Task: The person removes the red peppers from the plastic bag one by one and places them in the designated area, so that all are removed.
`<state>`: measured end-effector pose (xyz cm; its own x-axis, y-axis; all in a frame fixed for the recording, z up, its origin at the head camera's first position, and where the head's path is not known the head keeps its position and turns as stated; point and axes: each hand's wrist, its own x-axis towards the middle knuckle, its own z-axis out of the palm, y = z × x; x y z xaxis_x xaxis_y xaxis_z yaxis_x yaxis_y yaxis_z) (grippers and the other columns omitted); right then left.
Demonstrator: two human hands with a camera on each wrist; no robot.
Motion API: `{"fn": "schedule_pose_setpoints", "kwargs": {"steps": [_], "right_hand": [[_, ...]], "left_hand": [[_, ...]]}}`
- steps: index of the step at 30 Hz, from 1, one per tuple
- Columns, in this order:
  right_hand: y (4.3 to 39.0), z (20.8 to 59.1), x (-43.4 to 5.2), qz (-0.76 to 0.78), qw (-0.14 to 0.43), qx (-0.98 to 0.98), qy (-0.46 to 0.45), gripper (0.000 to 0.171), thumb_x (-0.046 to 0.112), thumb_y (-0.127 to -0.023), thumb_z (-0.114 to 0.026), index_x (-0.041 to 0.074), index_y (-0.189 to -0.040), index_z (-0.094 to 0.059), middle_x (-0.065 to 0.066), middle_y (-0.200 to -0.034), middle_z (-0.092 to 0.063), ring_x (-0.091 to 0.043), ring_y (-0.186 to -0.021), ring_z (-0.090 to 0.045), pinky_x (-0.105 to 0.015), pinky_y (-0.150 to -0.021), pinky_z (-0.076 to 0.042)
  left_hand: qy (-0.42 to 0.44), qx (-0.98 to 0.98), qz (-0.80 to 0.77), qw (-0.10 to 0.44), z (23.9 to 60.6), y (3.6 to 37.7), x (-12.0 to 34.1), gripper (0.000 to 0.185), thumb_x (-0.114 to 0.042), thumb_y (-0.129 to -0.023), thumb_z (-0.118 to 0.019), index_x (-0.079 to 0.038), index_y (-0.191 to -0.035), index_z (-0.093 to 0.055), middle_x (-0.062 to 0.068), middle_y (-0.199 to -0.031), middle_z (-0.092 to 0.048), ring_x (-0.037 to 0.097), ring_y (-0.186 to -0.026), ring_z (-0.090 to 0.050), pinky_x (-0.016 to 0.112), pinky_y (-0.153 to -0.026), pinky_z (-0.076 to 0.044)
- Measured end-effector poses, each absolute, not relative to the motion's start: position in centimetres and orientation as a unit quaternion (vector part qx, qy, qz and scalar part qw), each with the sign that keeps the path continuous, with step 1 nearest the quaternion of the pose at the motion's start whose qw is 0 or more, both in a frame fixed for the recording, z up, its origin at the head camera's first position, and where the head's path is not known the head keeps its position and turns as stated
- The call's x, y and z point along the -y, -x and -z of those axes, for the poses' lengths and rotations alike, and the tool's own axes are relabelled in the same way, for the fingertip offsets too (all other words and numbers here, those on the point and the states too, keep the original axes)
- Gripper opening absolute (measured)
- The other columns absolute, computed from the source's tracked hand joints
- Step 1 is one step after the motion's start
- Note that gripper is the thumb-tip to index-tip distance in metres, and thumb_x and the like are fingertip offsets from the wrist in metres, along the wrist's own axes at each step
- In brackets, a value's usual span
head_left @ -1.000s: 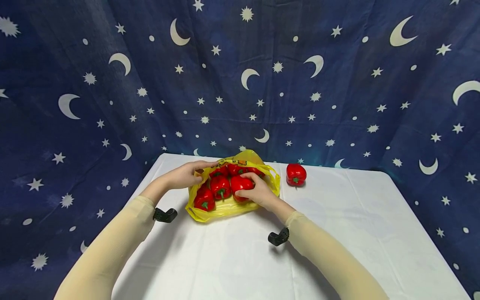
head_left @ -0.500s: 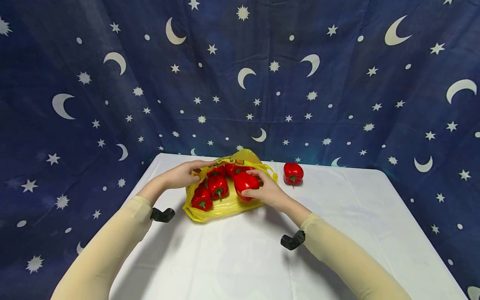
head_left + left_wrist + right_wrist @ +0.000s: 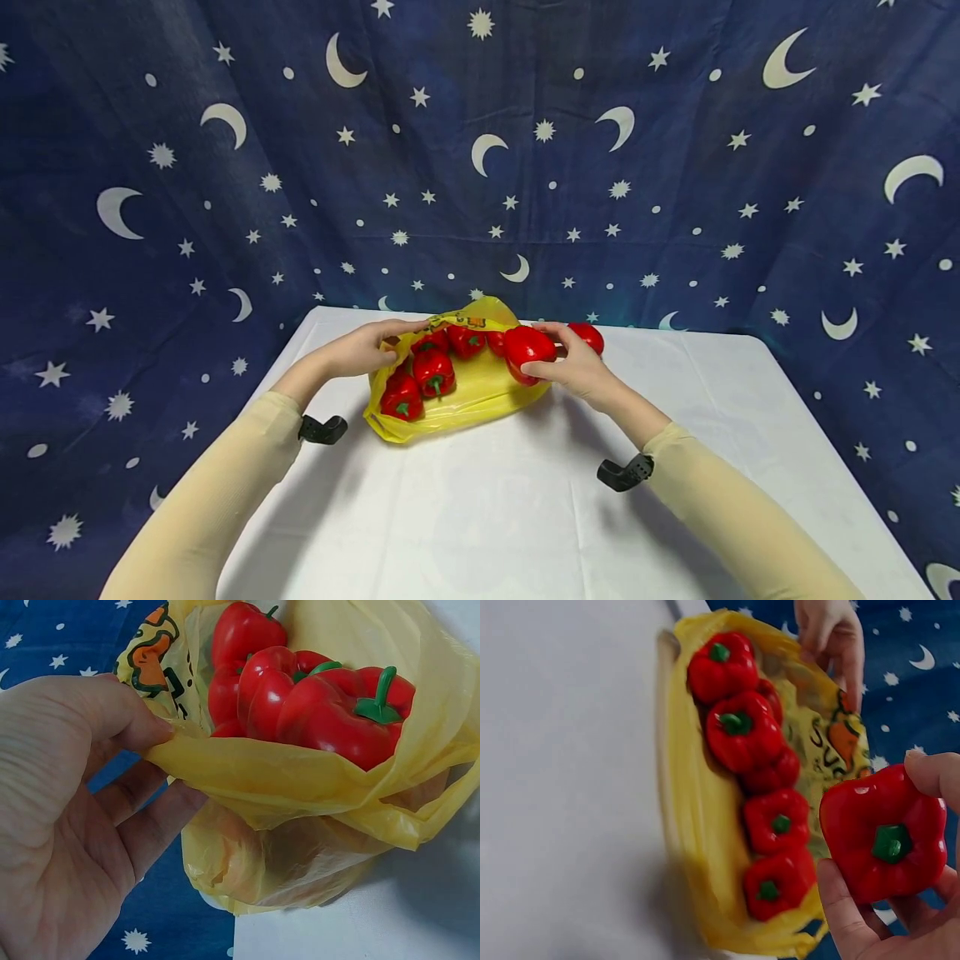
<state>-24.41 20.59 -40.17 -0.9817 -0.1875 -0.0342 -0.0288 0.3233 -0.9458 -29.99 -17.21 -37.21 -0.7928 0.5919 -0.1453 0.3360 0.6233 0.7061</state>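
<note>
Holding red peppers (image 3: 431,371) (one gripped outside), yellow bag (image 3: 480,396) lies open.

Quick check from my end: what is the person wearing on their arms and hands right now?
Both arms are covered in snug, pale beige sleeves that run to the wrists. A small black clip-like device is strapped at each wrist, one on the left and one on the right. The left hand and right hand are bare, with no gloves, and no rings are visible.
</note>
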Motion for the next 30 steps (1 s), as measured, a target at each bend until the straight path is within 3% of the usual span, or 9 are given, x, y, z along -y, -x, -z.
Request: {"fn": "schedule_pose_setpoints", "kwargs": {"steps": [10, 17, 25, 30], "right_hand": [[24.8, 38.6, -23.3, 0.606, 0.06, -0.791, 0.063, 0.084, 0.019, -0.081, -0.086, 0.012, -0.152, -0.041, -0.014, -0.147, -0.046, -0.038, -0.128, -0.047, -0.043, -0.089, -0.057], [25.2, 37.9, -25.7, 0.606, 0.039, -0.794, 0.038, 0.088, 0.018, -0.082, -0.086, 0.012, -0.155, -0.037, -0.016, -0.149, -0.042, -0.04, -0.129, -0.044, -0.05, -0.092, -0.055], [25.8, 37.8, -29.1, 0.605, 0.014, -0.796, 0.011, 0.089, 0.02, -0.085, -0.084, 0.011, -0.157, -0.032, -0.017, -0.151, -0.038, -0.04, -0.133, -0.041, -0.035, -0.087, -0.057], [25.7, 38.1, -31.0, 0.604, 0.003, -0.797, -0.005, 0.091, 0.022, -0.087, -0.083, 0.009, -0.159, -0.029, -0.018, -0.154, -0.033, -0.041, -0.136, -0.036, -0.033, -0.086, -0.057]], "left_hand": [[-0.263, -0.881, -0.347, 0.184, 37.3, 30.1, 17.1, 0.07, 0.0, -0.097, -0.052, -0.032, -0.158, -0.042, 0.004, -0.156, -0.042, 0.031, -0.12, -0.05, 0.044, -0.096, -0.051], [-0.268, -0.882, -0.345, 0.179, 37.3, 30.2, 17.2, 0.07, 0.0, -0.097, -0.052, -0.032, -0.158, -0.042, 0.004, -0.157, -0.042, 0.031, -0.123, -0.05, 0.047, -0.1, -0.05], [-0.265, -0.884, -0.343, 0.177, 37.4, 30.3, 17.5, 0.07, -0.001, -0.097, -0.052, -0.034, -0.158, -0.042, 0.006, -0.154, -0.044, 0.031, -0.12, -0.05, 0.046, -0.099, -0.05], [-0.268, -0.882, -0.345, 0.177, 37.4, 30.1, 17.4, 0.07, -0.001, -0.097, -0.053, -0.033, -0.157, -0.043, 0.006, -0.151, -0.047, 0.031, -0.116, -0.051, 0.044, -0.096, -0.05]]}}
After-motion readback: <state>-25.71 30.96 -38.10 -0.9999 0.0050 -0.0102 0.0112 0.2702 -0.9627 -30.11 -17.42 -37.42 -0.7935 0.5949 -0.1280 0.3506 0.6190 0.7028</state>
